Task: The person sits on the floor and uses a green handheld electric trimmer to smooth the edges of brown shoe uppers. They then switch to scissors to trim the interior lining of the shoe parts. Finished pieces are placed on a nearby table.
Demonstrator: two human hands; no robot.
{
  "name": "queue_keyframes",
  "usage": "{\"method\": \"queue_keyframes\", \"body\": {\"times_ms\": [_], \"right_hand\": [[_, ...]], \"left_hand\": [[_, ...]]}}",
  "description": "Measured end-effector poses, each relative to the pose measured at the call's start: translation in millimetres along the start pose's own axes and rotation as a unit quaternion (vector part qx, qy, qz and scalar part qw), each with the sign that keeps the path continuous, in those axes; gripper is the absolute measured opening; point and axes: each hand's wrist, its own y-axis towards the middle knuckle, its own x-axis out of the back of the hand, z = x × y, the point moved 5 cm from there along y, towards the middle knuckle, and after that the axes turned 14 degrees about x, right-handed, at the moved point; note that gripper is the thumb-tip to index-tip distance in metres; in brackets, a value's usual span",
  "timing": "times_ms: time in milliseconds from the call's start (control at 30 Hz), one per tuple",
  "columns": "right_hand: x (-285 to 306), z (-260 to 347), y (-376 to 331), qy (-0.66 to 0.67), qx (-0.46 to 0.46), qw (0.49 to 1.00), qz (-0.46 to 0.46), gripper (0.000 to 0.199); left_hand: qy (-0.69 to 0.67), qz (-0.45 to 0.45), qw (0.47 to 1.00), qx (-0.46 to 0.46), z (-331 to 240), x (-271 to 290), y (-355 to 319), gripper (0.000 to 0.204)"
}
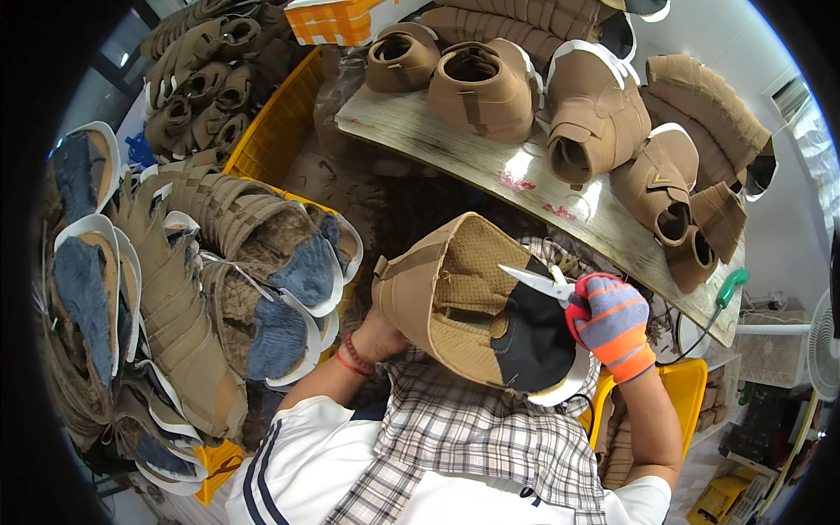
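Head view, looking down over the lap: a tan shoe upper [464, 302] with a mesh lining and a black toe section is held up in front of the body, its opening turned toward the camera. The left hand [378, 331] is tucked behind and under the upper's left side, gripping it — the fingers are hidden by the material, and red cords circle the wrist. The right hand [608, 322], in a grey knit glove with orange and red bands, is clenched around a pair of scissors [541, 282]; the pale blades point left and lie across the mesh lining just inside the opening. A checked cloth [472, 437] is spread over the lap beneath the upper.

Beyond the hands, a worn wooden board [490, 166] carries a row of finished tan uppers [595, 109], set well apart from the one being worked. A green-handled tool [728, 289] rests at the board's right end. To the left, stacks of uppers with blue-grey soles and white edges [175, 289] fill yellow crates [276, 131] — more brown pieces are heaped behind them.
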Motion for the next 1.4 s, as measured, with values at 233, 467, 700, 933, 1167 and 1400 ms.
{"method": "queue_keyframes", "body": {"times_ms": [233, 467, 700, 933, 1167, 1400], "right_hand": [[5, 34, 52, -0.106, 0.082, 0.988, 0.081, 0.046], [-1, 43, 62, -0.135, 0.099, 0.980, 0.109, 0.041], [-5, 29, 47, -0.116, 0.057, 0.986, 0.106, 0.040], [4, 44, 60, -0.118, 0.084, 0.980, 0.138, 0.043], [0, 34, 47, -0.129, 0.052, 0.980, 0.141, 0.039], [8, 45, 58, -0.172, 0.135, 0.975, 0.046, 0.032]], "left_hand": [[-0.071, 0.031, 0.995, 0.061, 0, -21, -7, 0.053], [-0.024, 0.065, 0.996, 0.053, -1, -31, -12, 0.051], [-0.053, -0.018, 0.997, 0.061, -2, -32, -9, 0.052], [-0.038, -0.037, 0.997, 0.064, 0, -28, -6, 0.055], [-0.027, -0.037, 0.998, 0.047, 2, -11, -2, 0.056], [0.018, -0.036, 0.999, 0.028, 0, -29, -9, 0.055]]}}
